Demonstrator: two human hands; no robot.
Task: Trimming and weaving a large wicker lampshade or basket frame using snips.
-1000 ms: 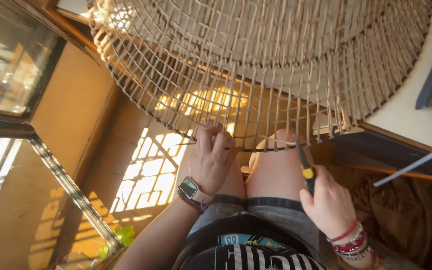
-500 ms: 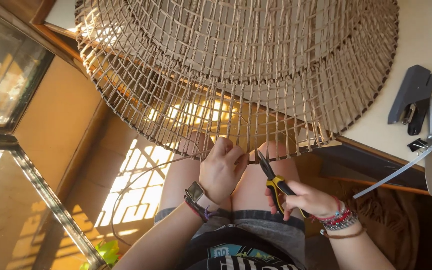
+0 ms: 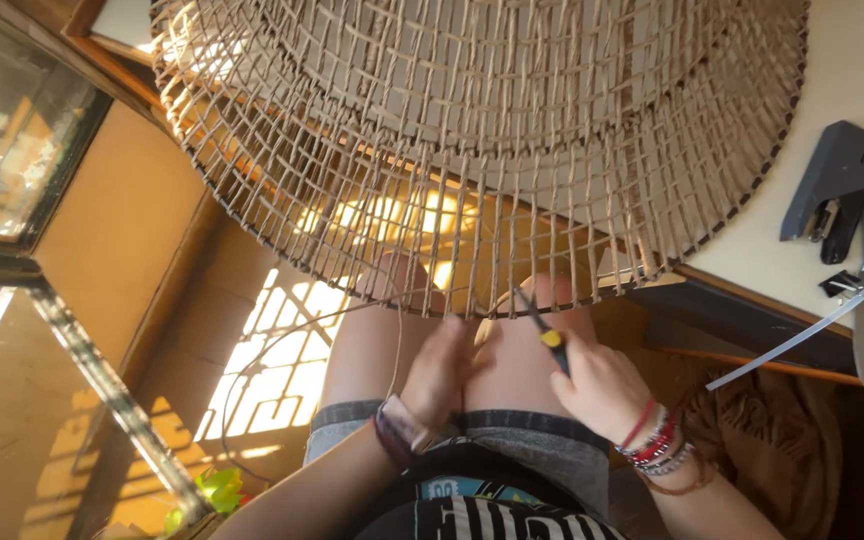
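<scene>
We're looking down at our lap w/ a big woven basket frame (image 3: 482, 130) overhanging the counter (image 3: 842, 250) edge, its loose vertical strands ending just above our bare knees. Our right hand (image 3: 602, 390) is closed around a pair of pliers (image 3: 544, 335) w/ yellow-and-dark grips, tip pointing up-left to the lower rim of the weave, about touching the strand ends there. Beaded bracelets (image 3: 657, 445) sit on that wrist. Our left hand (image 3: 442, 370) is blurred, below the rim btwn the knees; fingers look curled in, prob. pinching a thin strand (image 3: 282, 350) that loops down to the left, but we can't tell for sure if it's clamped. A watch (image 3: 402, 430) on that wrist. On the counter, well apart to the right, a dark stapler (image 3: 832, 185) and a long metal strip (image 3: 812, 325) jutting past the edge. Sunlit floor and window frame at left.
</scene>
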